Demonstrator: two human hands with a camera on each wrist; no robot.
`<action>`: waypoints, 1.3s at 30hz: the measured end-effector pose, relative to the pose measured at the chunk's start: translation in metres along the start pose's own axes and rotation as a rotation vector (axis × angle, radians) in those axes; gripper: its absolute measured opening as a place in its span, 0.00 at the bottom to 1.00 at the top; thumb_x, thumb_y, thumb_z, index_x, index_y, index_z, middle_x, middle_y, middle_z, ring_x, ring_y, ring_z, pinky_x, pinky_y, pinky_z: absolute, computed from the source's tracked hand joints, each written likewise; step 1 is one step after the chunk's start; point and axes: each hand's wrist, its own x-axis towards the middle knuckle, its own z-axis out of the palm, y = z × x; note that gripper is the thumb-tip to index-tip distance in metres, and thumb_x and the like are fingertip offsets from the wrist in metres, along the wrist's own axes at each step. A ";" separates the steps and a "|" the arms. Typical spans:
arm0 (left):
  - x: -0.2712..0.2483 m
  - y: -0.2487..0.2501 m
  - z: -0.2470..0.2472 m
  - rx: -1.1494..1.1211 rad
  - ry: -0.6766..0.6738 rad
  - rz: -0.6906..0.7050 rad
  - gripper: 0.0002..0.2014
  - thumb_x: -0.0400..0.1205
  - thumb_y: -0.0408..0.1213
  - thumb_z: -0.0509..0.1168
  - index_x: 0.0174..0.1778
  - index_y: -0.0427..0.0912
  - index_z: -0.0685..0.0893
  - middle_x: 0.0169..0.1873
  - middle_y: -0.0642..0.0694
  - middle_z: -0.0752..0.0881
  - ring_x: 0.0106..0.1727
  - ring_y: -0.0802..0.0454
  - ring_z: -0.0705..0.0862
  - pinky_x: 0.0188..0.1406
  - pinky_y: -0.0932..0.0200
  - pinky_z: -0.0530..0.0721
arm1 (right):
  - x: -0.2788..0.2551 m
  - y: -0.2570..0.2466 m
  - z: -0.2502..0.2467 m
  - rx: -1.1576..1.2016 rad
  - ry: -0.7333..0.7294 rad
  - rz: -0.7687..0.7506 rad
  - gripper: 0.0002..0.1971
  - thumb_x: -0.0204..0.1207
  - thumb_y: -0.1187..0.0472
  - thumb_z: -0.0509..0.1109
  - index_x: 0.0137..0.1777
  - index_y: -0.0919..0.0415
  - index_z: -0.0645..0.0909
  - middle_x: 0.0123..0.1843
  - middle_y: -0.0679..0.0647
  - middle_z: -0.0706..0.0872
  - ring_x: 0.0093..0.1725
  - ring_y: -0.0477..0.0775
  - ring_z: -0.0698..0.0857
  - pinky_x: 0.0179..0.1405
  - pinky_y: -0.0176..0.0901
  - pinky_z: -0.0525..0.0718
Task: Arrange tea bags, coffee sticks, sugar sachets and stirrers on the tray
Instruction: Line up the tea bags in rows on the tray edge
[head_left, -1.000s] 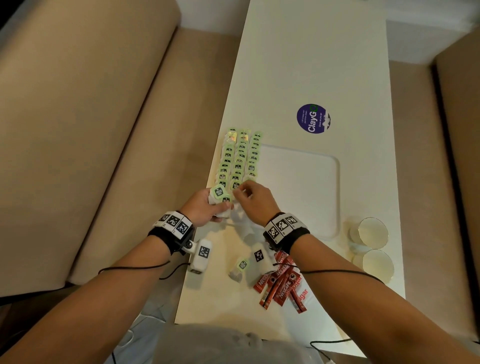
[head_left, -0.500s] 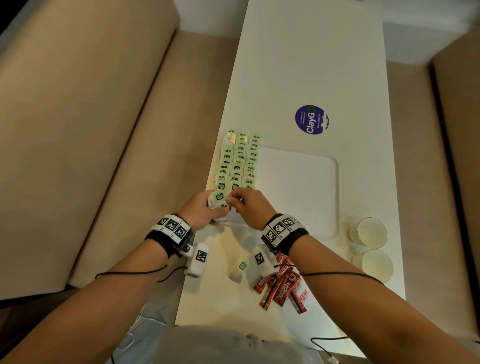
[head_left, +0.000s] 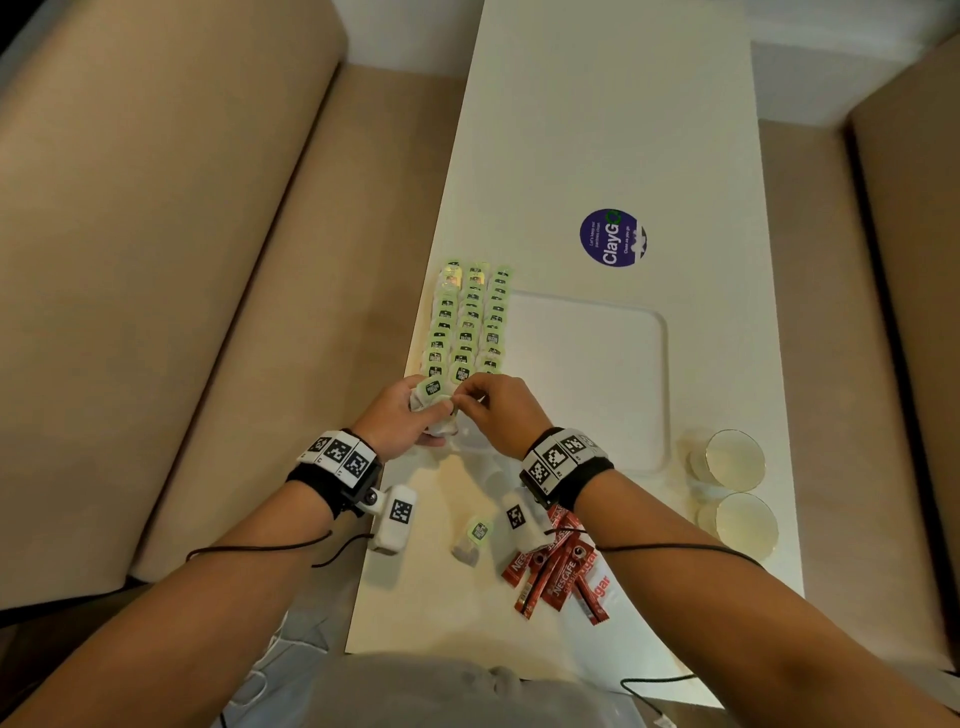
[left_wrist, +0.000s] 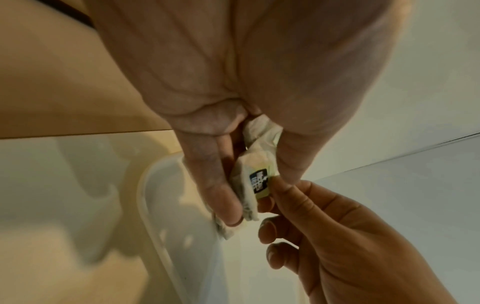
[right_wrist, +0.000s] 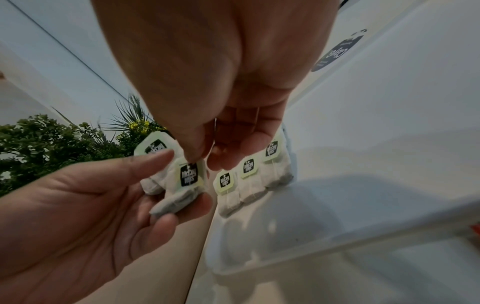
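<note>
head view: soft papery tea bags (head_left: 434, 402) between left hand (head_left: 397, 421) and right hand (head_left: 496, 415)

"ClayGo" on round purple sticker (head_left: 613, 238), "NESCAFE" on red coffee sticks (head_left: 551, 577), tea-bag tags (right_wrist: 189, 174) unreadable

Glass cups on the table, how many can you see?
2. One glass cup stands right of the tray, by its near corner; the second glass cup sits just nearer the person. Neither seems hidden.

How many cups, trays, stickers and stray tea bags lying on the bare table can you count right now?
Cups: 2
Tray: 1
Sticker: 1
Stray tea bag: 1
Total: 5
</note>
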 end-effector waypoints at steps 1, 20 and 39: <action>0.000 0.000 0.001 -0.005 0.008 0.003 0.06 0.85 0.32 0.68 0.55 0.46 0.82 0.47 0.47 0.88 0.44 0.53 0.91 0.37 0.59 0.91 | 0.000 0.000 -0.001 0.002 -0.003 0.001 0.08 0.85 0.56 0.70 0.49 0.58 0.88 0.41 0.45 0.88 0.39 0.42 0.83 0.44 0.40 0.83; 0.004 -0.004 -0.008 0.079 0.111 0.043 0.10 0.81 0.27 0.72 0.51 0.47 0.82 0.44 0.45 0.89 0.42 0.50 0.88 0.34 0.63 0.87 | -0.003 0.007 0.005 0.091 -0.128 0.123 0.15 0.82 0.47 0.72 0.40 0.58 0.83 0.37 0.53 0.89 0.32 0.49 0.90 0.37 0.41 0.84; -0.002 -0.016 -0.046 0.152 0.154 -0.031 0.05 0.86 0.31 0.66 0.51 0.43 0.87 0.41 0.41 0.87 0.38 0.51 0.84 0.35 0.66 0.83 | 0.037 0.000 0.052 -0.215 -0.039 0.357 0.15 0.80 0.52 0.69 0.33 0.56 0.84 0.34 0.53 0.87 0.38 0.58 0.87 0.36 0.43 0.83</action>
